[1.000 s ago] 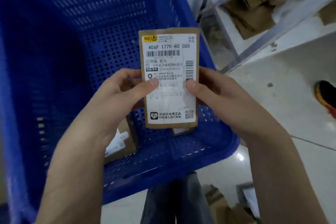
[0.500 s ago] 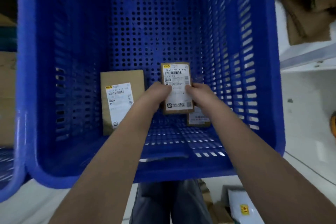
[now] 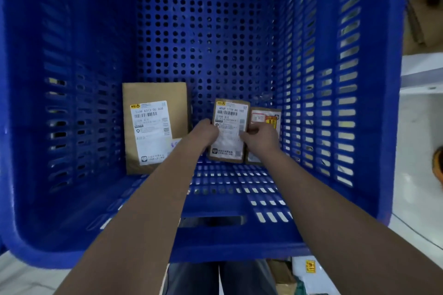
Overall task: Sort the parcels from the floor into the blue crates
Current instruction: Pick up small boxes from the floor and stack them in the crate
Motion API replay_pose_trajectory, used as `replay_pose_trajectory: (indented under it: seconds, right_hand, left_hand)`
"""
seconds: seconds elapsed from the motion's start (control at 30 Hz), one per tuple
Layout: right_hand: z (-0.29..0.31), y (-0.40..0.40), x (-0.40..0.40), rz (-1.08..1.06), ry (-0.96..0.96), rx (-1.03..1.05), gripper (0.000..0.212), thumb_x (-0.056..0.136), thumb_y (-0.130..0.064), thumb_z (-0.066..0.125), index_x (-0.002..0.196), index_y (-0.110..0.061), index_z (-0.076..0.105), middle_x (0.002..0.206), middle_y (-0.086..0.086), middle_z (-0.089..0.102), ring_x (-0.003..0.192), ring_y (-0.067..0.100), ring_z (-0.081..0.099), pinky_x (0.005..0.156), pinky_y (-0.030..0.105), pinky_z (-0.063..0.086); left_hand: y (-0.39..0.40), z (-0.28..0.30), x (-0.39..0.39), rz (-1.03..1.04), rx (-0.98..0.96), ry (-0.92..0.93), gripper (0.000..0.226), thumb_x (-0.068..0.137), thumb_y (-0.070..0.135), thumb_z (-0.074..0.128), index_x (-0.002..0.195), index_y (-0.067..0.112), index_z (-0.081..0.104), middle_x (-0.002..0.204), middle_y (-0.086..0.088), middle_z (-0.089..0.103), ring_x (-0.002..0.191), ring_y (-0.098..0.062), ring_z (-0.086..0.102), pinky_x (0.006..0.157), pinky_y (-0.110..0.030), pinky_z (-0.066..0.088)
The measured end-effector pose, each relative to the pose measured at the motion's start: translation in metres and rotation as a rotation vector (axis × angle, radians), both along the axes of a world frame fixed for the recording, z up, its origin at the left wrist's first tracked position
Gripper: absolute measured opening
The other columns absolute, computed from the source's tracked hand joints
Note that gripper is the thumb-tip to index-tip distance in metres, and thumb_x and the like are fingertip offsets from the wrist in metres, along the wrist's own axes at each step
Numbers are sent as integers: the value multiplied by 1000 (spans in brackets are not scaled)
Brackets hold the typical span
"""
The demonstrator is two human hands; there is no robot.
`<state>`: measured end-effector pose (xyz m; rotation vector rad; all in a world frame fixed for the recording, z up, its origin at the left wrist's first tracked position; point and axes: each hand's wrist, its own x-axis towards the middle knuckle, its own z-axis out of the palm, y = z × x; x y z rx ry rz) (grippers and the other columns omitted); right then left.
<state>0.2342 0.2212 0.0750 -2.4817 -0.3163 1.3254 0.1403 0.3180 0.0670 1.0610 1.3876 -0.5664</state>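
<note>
Parcels (image 3: 155, 127) (image 3: 266, 118) beside held parcel (image 3: 230, 130)

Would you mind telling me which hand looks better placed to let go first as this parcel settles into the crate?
Probably the right hand: it is wedged between the held parcel and the small parcel beside it. The left hand has bare crate floor nearby.

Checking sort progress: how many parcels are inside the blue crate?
3: a large parcel at left, a held parcel in the middle, a partly hidden parcel right of it. Others could be hidden.
</note>
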Motion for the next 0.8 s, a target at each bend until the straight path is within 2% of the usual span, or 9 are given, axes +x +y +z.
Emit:
replay_pose_trajectory:
  seconds: [0.1,0.2,0.27,0.4,0.5,0.6,0.67,0.7,0.8]
  right_hand:
    - [-7,-7,1,2,-27,-76,12,84,-14,66,81,-2,67,85,12,69,78,23,61,63,26,43]
    - [-13,-14,4,-8,1,-151,26,84,-12,65,61,-15,53,70,3,60,73,21,58,62,25,44]
    - [-16,-17,6,8,17,-190,29,83,-13,65,60,-18,48,66,-2,53,72,19,53,63,26,43]
    - [-21,-17,8,59,24,-209,17,84,-16,66,73,-12,54,68,0,50,71,20,52,63,27,43]
    - [-22,-15,10,105,33,-212,13,84,-17,66,81,-10,56,75,3,54,75,22,54,63,27,42]
    - [-20,-9,18,209,118,-285,18,87,-18,61,101,-6,57,96,9,60,89,24,59,73,30,50]
    - [-15,-3,23,299,180,-357,27,90,-19,55,113,-4,55,107,11,60,96,26,60,80,33,51]
    - [-11,-1,25,336,213,-386,30,92,-19,53,118,-3,54,112,13,59,98,27,60,80,34,51]
    - [4,3,28,473,253,-453,40,96,-23,47,130,-3,46,130,16,52,100,26,53,81,33,46]
  left_hand:
    - [-6,-4,0,-21,-31,31,33,96,9,42,127,0,49,127,-17,54,113,-30,54,100,-41,46]
    - [-14,-10,-4,11,-62,36,28,95,9,44,120,-1,53,120,-18,59,105,-29,58,92,-37,50]
    - [-18,-16,-6,19,-65,32,27,92,6,47,118,0,54,120,-16,60,105,-29,59,94,-40,50]
    - [-21,-20,-5,21,-39,14,22,87,-5,49,103,9,54,118,-14,61,95,-25,58,83,-35,49]
    - [-20,-23,-8,4,-21,7,36,85,-6,53,120,-2,53,123,-19,59,106,-31,58,90,-37,50]
    - [-16,-22,-9,-17,-39,14,40,85,-6,56,124,-4,49,125,-19,58,111,-32,57,95,-40,48]
    - [-12,-19,-6,-64,-25,36,25,86,-2,57,110,-2,52,113,-14,60,101,-27,59,90,-36,49]
    - [-9,-15,-3,-115,-1,59,9,87,1,57,95,1,52,100,-9,59,88,-22,58,83,-32,48]
    - [0,-5,6,-279,141,73,27,91,8,49,65,12,42,72,-3,47,61,-14,43,57,-26,39]
